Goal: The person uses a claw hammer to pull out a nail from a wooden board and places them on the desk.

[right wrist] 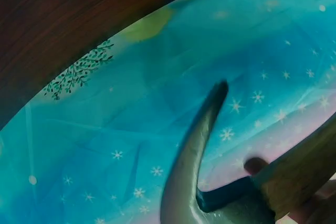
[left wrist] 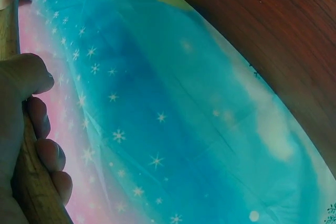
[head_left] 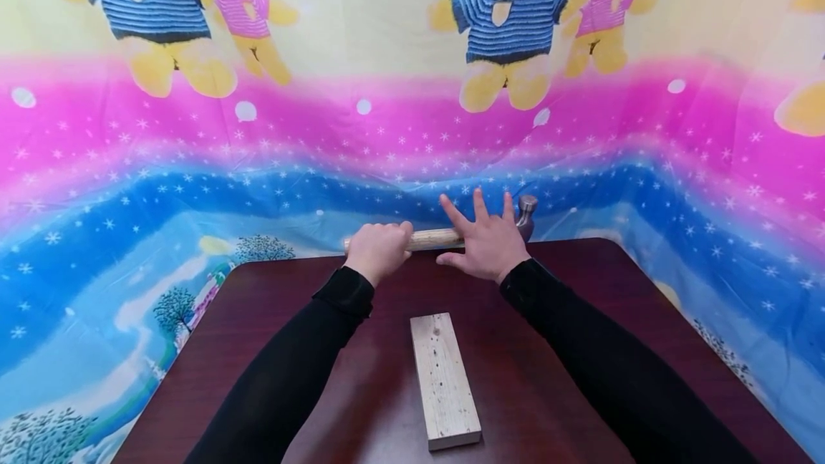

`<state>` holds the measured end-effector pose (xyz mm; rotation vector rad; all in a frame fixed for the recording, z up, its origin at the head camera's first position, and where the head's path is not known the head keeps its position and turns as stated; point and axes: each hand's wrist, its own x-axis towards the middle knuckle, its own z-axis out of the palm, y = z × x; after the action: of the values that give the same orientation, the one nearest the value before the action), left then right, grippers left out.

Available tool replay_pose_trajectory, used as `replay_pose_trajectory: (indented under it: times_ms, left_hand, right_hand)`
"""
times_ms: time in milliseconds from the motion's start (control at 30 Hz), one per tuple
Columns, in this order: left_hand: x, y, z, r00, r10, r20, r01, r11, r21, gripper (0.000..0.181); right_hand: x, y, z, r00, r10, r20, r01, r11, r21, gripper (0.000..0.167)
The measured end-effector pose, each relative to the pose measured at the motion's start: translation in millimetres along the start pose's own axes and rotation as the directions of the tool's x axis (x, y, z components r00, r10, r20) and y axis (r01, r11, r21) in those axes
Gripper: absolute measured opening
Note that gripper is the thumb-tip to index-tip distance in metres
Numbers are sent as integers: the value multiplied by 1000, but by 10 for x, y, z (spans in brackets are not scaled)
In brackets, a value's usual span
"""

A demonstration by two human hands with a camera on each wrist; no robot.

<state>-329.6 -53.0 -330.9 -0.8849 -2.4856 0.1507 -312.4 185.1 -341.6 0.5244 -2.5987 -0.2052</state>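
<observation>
In the head view a claw hammer [head_left: 435,238] is held sideways above the far edge of the table, its metal head to the right. My left hand [head_left: 379,250] grips the wooden handle near its end; the left wrist view shows curled fingers [left wrist: 50,153] around the wood. My right hand [head_left: 493,245] is over the handle beside the head, fingers spread and straight. Whether its palm touches the handle is hidden. The right wrist view shows the hammer's claw [right wrist: 181,174] up close, with a fingertip beside the handle.
A pale wooden block [head_left: 445,382] with several dark spots along its top lies on the dark reddish table [head_left: 367,378], between the forearms. Behind and around the table hangs a printed cloth [head_left: 399,127] with bears and snowflakes.
</observation>
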Motion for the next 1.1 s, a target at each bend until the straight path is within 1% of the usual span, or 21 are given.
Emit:
replay_pose_trajectory:
  times_ms: [100,167,200,267,367,400,433,467,567,633,700,767,933,967,1033,1100]
  left_hand:
    - [11,19,22,1000,16,-12,-16,1000,-4,31]
    - [22,29,44,1000,25,-19,-25,1000,-18,31]
    - [26,31,53,999,28,-20,-29,999,-24,31]
    - [39,33,64,999,31,-17,-31,999,-33,31]
    - [63,30,64,1000,24,-7,-24,999,-38,31]
    - [73,30,61,1000,24,-2,-24,999,-40,31]
    - [80,32,53,1000,26,1,-26,999,-40,31]
    - [87,36,46,1000,30,7,-30,999,-41,31]
    - [92,60,17,998,48,37,-47,998,-46,30]
    - [80,81,-6,996,63,62,-60,997,-46,30]
    - [63,104,-27,994,82,76,-79,996,-45,30]
    - [45,126,-56,992,109,65,-106,993,-47,30]
    - [-14,155,-164,984,178,-1,-178,982,-65,32]
    - [-28,149,-187,983,181,-10,-181,981,-66,32]
    - [-52,111,-229,987,162,-22,-163,984,-71,34]
    - [-72,32,-258,993,110,-37,-114,989,-99,37]
  right_hand:
    - [17,30,-16,999,-11,42,12,1000,-12,101]
    - [22,45,-10,998,-34,51,34,999,-2,94]
    - [24,47,-5,998,-51,40,51,999,8,87]
    - [34,37,2,996,-84,24,84,996,34,65]
    - [57,9,13,995,-104,-7,104,992,70,25]
    - [62,4,20,995,-99,-16,100,992,76,17]
    - [63,2,30,996,-90,-25,92,993,75,13]
    - [59,3,41,996,-80,-41,82,994,71,13]
    - [28,21,95,993,-67,-95,73,996,59,22]
    - [-6,29,131,990,-75,-121,85,993,76,26]
    - [-46,35,160,989,-80,-121,93,990,109,27]
    - [-88,40,181,992,-74,-101,87,988,130,26]
    - [-148,58,191,998,-53,-38,57,990,130,20]
    - [-154,63,183,998,-55,-29,59,989,137,19]
    - [-160,88,158,998,-52,-18,54,986,160,18]
    - [-175,146,136,999,-35,1,34,982,188,18]
